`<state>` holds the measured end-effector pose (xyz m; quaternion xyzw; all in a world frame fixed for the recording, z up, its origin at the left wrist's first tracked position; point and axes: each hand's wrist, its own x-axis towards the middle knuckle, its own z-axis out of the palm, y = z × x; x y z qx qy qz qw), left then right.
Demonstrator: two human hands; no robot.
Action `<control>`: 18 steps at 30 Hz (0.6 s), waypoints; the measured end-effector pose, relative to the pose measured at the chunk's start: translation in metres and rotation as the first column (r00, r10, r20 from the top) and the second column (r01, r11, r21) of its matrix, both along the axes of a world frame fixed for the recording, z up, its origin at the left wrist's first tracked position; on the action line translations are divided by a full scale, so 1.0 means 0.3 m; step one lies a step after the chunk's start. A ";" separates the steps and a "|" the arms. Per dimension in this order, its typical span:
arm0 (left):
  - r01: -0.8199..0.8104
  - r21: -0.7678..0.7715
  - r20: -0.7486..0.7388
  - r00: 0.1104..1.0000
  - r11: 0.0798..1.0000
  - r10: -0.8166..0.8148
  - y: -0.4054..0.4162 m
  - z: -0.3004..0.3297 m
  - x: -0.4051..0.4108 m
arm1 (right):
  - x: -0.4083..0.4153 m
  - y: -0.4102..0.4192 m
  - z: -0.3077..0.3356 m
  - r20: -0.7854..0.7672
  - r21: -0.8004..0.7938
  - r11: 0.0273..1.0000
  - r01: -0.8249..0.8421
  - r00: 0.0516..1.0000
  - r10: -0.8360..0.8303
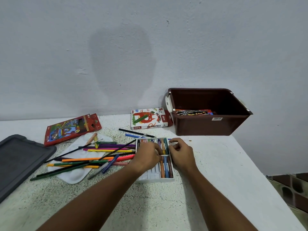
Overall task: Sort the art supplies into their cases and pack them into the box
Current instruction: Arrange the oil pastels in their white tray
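A white pastel tray (155, 178) lies in the middle of the table with several oil pastels (165, 166) in its slots. My left hand (147, 157) lies over the tray with its fingertips pinching a pastel at the tray's middle. My right hand (180, 151) has curled fingers at the tray's right edge. The oil pastels sleeve (149, 119) lies behind. A red colour pencil case (71, 129) is at the back left. Loose pencils and pens (93, 157) are scattered left of the tray. The brown box (209, 112) stands at the back right.
A dark grey lid (20, 160) lies at the left edge. A white paint palette (78, 170) sits under the loose pencils. A thin brush (185, 140) pokes out behind my right hand. The box holds a water colour pack (191, 112). The table ends at the right.
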<state>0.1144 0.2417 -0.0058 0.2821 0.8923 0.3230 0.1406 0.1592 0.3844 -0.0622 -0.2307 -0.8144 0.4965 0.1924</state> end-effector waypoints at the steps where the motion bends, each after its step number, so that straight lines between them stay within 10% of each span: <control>1: 0.003 -0.006 -0.009 1.000 1.000 -0.004 0.001 -0.001 0.000 | 0.001 0.000 -0.001 -0.002 0.001 1.000 0.000 1.000 0.000; 18: -0.125 -0.097 -0.083 0.990 0.987 0.117 0.046 0.001 0.011 | -0.001 0.001 -0.007 0.003 0.033 0.999 -0.011 1.000 0.011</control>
